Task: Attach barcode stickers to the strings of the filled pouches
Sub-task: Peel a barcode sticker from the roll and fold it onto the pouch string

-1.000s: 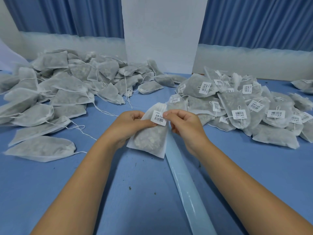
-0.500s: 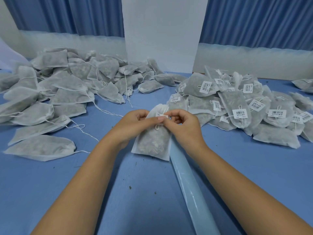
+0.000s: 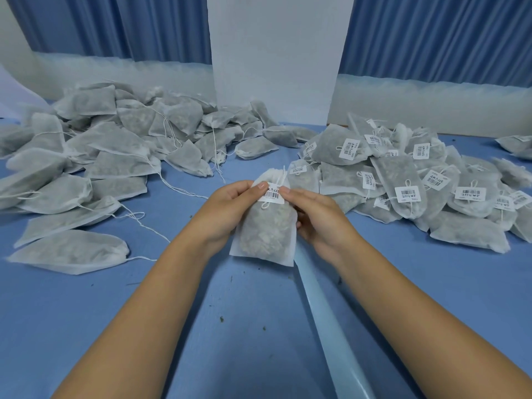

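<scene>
A filled white mesh pouch (image 3: 266,231) is held upright over the middle of the blue table. A white barcode sticker (image 3: 272,194) sits flat across its drawstring near the gathered top, with a small loop of string showing below it. My left hand (image 3: 230,208) grips the pouch's left side, thumb tip on the sticker's left edge. My right hand (image 3: 315,217) holds the pouch's right side, thumb tip on the sticker's right edge.
A heap of unlabelled pouches (image 3: 109,156) with loose strings covers the left of the table (image 3: 86,312). A heap of labelled pouches (image 3: 408,180) lies at the right. A pale blue strip of sticker backing (image 3: 331,326) runs from under the pouch toward me. A white panel (image 3: 273,59) stands behind.
The sticker was upright in my fingers, then folded over the string and hidden; now it lies flat and readable on the string, pinched from both sides.
</scene>
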Tool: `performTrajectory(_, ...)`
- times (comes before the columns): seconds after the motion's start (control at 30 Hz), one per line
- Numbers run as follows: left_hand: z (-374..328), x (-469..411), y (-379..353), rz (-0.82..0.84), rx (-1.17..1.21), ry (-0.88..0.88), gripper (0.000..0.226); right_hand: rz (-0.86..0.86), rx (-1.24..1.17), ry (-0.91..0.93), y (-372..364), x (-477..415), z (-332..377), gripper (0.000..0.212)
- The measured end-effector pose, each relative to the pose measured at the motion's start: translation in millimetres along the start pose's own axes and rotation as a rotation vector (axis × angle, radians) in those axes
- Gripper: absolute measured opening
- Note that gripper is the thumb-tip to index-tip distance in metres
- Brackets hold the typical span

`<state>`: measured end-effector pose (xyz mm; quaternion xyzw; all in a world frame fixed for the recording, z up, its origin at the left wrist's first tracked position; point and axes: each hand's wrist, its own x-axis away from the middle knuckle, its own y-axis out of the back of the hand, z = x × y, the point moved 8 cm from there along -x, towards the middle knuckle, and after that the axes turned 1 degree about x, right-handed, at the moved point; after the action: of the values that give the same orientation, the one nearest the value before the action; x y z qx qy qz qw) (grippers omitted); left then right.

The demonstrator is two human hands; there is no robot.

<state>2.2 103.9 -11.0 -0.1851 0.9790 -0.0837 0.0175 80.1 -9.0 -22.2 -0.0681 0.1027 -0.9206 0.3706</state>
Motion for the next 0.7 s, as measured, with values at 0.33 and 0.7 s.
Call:
performTrajectory(0.33, 4, -5, 6, -0.114, -0.004, -0.017, 0.021, -0.027, 0.215, 0.072, 3, 1, 8, 0.012)
performTrajectory(0.7, 11, -9, 29, -0.37, 0.08, -0.001, 0.018, 0.079, 0.467, 0.231, -10, 9, 17, 0.036)
